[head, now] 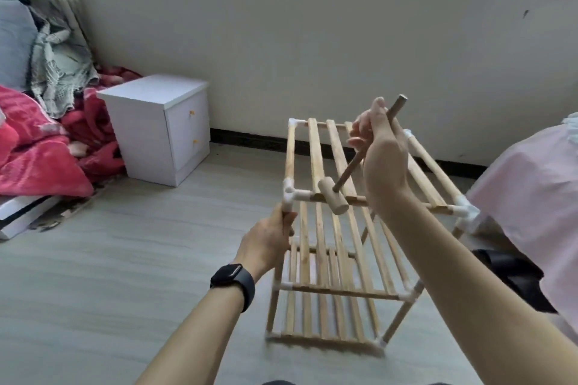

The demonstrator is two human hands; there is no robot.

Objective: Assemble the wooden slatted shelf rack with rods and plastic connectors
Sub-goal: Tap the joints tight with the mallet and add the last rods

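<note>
A wooden slatted shelf rack (331, 259) with three tiers stands on the floor in front of me, its rods joined by white plastic connectors. My left hand (269, 241), with a black watch on the wrist, grips the near left upright rod just below the top corner connector (292, 194). My right hand (380, 147) grips the handle of a small wooden mallet (333, 195) above the top tier. The mallet's head hangs low, close over the front rod of the top tier near the left corner.
A white two-drawer cabinet (162, 125) stands at the left by the wall. Red bedding (37, 147) lies on the floor at the far left. Pink fabric (538, 197) and a dark object (513, 275) crowd the right side of the rack. Grey floor stretches in front.
</note>
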